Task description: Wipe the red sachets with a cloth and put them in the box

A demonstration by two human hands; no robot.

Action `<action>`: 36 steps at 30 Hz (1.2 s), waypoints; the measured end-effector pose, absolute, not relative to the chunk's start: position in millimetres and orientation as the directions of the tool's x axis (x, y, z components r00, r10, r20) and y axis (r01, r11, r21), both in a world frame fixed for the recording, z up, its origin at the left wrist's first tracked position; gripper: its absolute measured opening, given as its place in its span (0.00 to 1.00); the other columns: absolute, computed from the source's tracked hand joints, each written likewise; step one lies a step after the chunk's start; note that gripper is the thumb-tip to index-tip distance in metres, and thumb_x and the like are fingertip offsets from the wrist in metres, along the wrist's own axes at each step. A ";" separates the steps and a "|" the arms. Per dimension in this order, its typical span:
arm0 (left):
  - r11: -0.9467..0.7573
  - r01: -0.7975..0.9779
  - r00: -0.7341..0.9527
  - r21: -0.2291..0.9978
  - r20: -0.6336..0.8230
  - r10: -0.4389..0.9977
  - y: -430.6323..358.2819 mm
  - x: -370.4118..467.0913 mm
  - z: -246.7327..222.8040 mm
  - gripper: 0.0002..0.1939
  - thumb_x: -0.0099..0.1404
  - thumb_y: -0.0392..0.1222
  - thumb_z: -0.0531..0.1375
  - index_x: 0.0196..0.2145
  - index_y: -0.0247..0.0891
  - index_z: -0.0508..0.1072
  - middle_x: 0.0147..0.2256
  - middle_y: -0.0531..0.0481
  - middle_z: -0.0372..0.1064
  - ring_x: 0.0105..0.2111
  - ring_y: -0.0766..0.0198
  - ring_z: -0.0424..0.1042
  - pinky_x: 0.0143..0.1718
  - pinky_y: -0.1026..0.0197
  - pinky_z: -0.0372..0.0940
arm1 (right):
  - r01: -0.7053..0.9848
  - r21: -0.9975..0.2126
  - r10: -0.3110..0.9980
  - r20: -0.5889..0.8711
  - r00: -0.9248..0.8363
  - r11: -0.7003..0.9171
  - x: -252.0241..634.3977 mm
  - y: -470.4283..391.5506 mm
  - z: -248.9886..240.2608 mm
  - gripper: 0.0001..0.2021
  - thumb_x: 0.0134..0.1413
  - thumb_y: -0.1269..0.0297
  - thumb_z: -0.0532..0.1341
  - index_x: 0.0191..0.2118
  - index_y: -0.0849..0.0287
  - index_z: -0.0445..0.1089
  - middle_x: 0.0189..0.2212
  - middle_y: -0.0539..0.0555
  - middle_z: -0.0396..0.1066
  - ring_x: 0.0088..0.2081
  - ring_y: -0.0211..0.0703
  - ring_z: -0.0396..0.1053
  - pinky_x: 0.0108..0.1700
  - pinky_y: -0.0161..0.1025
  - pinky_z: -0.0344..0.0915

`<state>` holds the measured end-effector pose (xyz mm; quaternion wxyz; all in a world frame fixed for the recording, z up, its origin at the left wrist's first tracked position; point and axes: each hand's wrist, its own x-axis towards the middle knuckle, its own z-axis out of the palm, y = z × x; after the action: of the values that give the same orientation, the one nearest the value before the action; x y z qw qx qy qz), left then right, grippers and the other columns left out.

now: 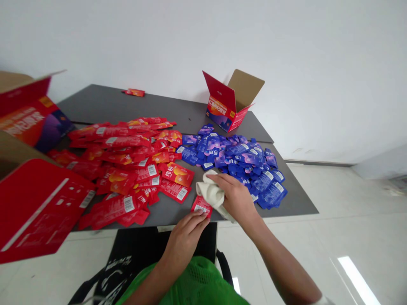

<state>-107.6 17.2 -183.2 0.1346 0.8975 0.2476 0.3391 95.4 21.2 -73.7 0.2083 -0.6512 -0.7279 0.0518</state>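
At the table's front edge lies a small red pouch [201, 205] with a white barcode label. My left hand [187, 235] holds its near edge, fingers together on top; the thumb is hidden. Crumpled in my right hand [235, 195] is a cream-white cloth [210, 189], which reaches down to the pouch's upper right side. A heap of similar red pouches [127, 169] spreads to the left of my hands. To the right, close beyond my right hand, is a pile of blue-purple pouches [229, 154].
An open red and blue carton [219, 110] stands at the back of the dark grey table [171, 108]. Larger open cartons [34, 207] crowd the left side. A stray red packet [135, 92] lies near the wall. A black chair seat [140, 245] is below the front edge.
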 end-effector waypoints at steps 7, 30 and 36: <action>-0.822 0.343 0.628 0.454 0.540 0.561 15.4 -106.6 -179.8 0.15 0.75 0.30 0.54 0.45 0.37 0.80 0.43 0.45 0.79 0.46 0.55 0.78 0.50 0.52 0.77 | 0.916 -0.367 0.986 0.021 -0.165 0.161 79.4 10.8 -97.0 0.24 0.63 0.76 0.63 0.62 0.48 0.71 0.57 0.51 0.74 0.53 0.48 0.76 0.54 0.38 0.73; -0.830 0.307 0.608 0.466 0.575 0.547 15.9 -109.6 -183.3 0.20 0.74 0.26 0.53 0.55 0.39 0.77 0.49 0.47 0.79 0.52 0.56 0.75 0.56 0.48 0.72 | 0.958 -0.285 0.997 0.063 0.051 -0.031 103.2 40.6 -81.3 0.26 0.61 0.81 0.56 0.63 0.56 0.71 0.57 0.56 0.74 0.53 0.53 0.75 0.53 0.43 0.73; -0.808 0.336 0.582 0.483 0.568 0.582 13.6 -107.5 -179.1 0.15 0.73 0.27 0.54 0.48 0.37 0.79 0.43 0.46 0.79 0.47 0.53 0.76 0.54 0.47 0.73 | 0.921 -0.385 0.998 0.045 -0.036 0.051 67.3 -7.9 -69.8 0.25 0.63 0.78 0.60 0.63 0.52 0.70 0.56 0.54 0.74 0.54 0.49 0.75 0.55 0.40 0.72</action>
<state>-107.5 13.6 -179.1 0.1643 0.8742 0.2623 0.3742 67.3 -7.9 -69.8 0.1523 -0.6773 -0.7086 0.1264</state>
